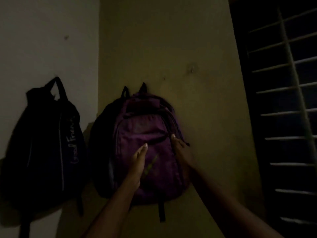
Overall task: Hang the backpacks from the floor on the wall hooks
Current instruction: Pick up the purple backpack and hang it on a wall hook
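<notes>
A purple backpack [149,127] hangs by its top loop on the yellow wall, in the middle of the dim view. Behind it, to its left, a dark backpack [103,134] hangs partly hidden. A black backpack [46,143] with white lettering hangs from its loop on the white wall at left. My left hand [138,165] lies flat, fingers straight, against the purple backpack's front. My right hand [181,152] rests on that backpack's right side, fingertips by the zippers; a grip cannot be made out. The hooks themselves are hidden by the loops.
The white wall meets the yellow wall [197,48] at a corner between the bags. A dark window with pale bars [288,100] fills the right side. A small mark or nail [193,68] shows on the yellow wall above the purple backpack.
</notes>
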A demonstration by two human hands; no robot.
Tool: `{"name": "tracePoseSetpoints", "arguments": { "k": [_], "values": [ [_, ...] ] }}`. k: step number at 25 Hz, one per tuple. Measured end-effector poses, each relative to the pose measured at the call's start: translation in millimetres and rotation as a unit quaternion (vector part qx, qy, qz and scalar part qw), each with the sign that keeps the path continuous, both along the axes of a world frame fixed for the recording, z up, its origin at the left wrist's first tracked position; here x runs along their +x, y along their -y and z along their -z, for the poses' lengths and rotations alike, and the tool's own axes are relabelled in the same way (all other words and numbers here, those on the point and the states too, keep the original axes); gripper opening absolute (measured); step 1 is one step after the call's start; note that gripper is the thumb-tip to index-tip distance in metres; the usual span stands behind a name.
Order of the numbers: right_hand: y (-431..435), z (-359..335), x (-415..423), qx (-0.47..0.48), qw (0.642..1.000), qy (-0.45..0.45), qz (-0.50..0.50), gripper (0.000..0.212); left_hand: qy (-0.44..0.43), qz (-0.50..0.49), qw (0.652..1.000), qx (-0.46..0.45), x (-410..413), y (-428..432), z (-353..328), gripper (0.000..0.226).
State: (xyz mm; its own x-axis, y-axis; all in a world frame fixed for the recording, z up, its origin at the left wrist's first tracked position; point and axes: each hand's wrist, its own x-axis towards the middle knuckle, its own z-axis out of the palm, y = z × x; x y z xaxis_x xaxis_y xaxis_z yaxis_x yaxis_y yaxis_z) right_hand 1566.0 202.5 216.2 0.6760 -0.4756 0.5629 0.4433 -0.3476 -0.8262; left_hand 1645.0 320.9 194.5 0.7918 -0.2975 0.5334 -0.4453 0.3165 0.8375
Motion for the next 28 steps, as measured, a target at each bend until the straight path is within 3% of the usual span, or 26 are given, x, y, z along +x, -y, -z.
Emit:
{"name": "tracePoseSetpoints", "arguments": {
  "k": [3,8,14,20,28],
  "values": [
    [-38.7,65.7,-59.2,0.082,0.995,-0.024,-0.045,0.053,-0.042,0.030,0.999,0.018,-54.2,-22.4,58.6,0.048],
    [-99.8,154.3,-174.1,0.167,0.978,-0.111,0.049,0.056,-0.110,0.060,0.989,0.081,-145.9,-62.3,150.0,0.054],
    [-129.1,236.4,-300.7,0.237,0.953,-0.166,0.093,0.058,-0.181,0.132,0.964,0.145,-269.3,-83.6,231.7,0.054],
    [-115.0,288.0,-429.2,0.294,0.926,-0.173,0.162,0.054,-0.219,0.217,0.932,0.190,-389.7,-53.1,281.7,0.051],
    [-42.7,379.9,-654.4,0.388,0.864,-0.212,0.242,0.054,-0.276,0.283,0.875,0.278,-606.3,27.5,365.0,0.051]
  ]
}}
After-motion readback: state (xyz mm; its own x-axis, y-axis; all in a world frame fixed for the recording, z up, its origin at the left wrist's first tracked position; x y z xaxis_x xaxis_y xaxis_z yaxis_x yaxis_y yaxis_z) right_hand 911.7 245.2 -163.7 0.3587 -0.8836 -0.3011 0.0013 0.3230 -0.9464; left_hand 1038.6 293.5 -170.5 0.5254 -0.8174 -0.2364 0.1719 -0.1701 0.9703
